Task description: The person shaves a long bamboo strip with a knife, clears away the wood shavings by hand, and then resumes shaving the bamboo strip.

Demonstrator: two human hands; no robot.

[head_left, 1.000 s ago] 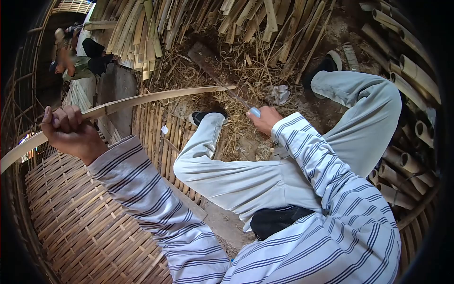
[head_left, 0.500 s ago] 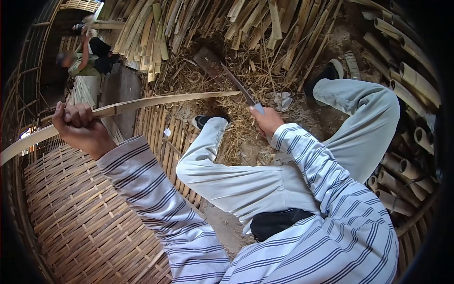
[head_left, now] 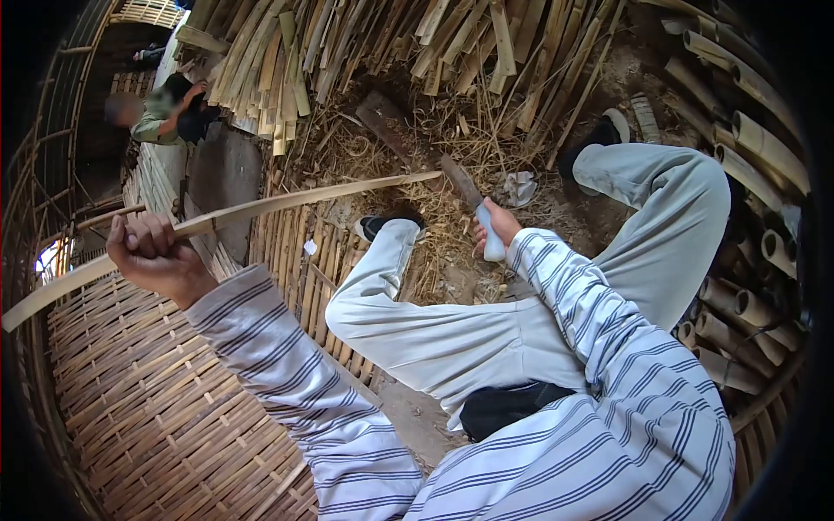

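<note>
My left hand [head_left: 156,256] is closed around a long, pale bamboo strip [head_left: 304,197], which bows slightly and reaches from the left edge to the middle of the view. In my right hand [head_left: 497,227] is a knife [head_left: 464,184] with a dark, broad blade and a pale handle. The handle's butt sticks out below my fist. The blade points up and to the left, its tip close to the far end of the strip. Just behind that tip, a dark flat board [head_left: 384,122] lies slanted among the shavings.
Shavings [head_left: 434,252] litter the ground between my feet. Split bamboo slats [head_left: 347,43] are heaped at the back, and cut bamboo poles [head_left: 756,148] stack along the right. A woven bamboo mat [head_left: 165,391] spreads at lower left. Another person [head_left: 165,117] sits at upper left.
The knife has turned in my right hand, its handle now swung down and more of it showing. My left hand and the strip have shifted slightly right and down. The other person's arm has lowered.
</note>
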